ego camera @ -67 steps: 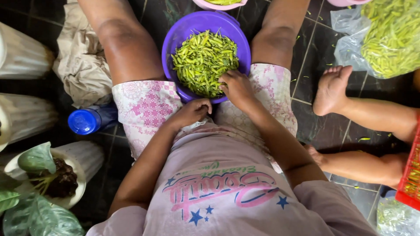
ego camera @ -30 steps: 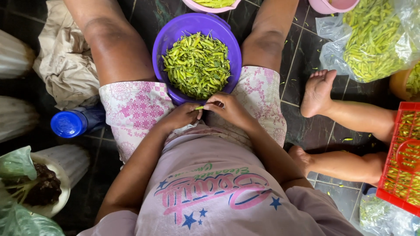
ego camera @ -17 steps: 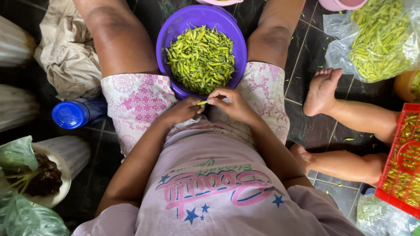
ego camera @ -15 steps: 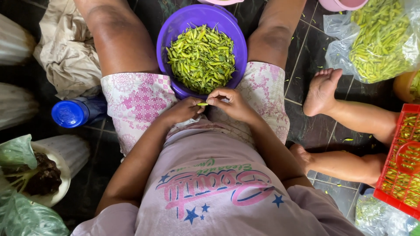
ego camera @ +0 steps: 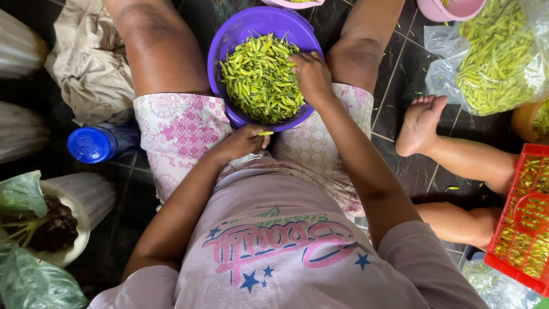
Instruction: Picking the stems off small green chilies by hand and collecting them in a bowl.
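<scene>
- Notably, the left hand (ego camera: 243, 143) pinched one small green chilli (ego camera: 265, 133); its loose grip risked dropping it.
- The right hand (ego camera: 309, 75) lay curled on the chillies in the round purple plastic basin (ego camera: 229, 43); leaning could tip it.

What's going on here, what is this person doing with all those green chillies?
A person sits on a dark tiled floor with a purple bowl of small green chillies between the legs. The right hand reaches into the pile in the bowl, while the left hand pinches a single chilli just below the rim. A clear bag of chillies lies to the right, a red basket beside another person's foot, and a blue-capped bottle to the left.
</scene>
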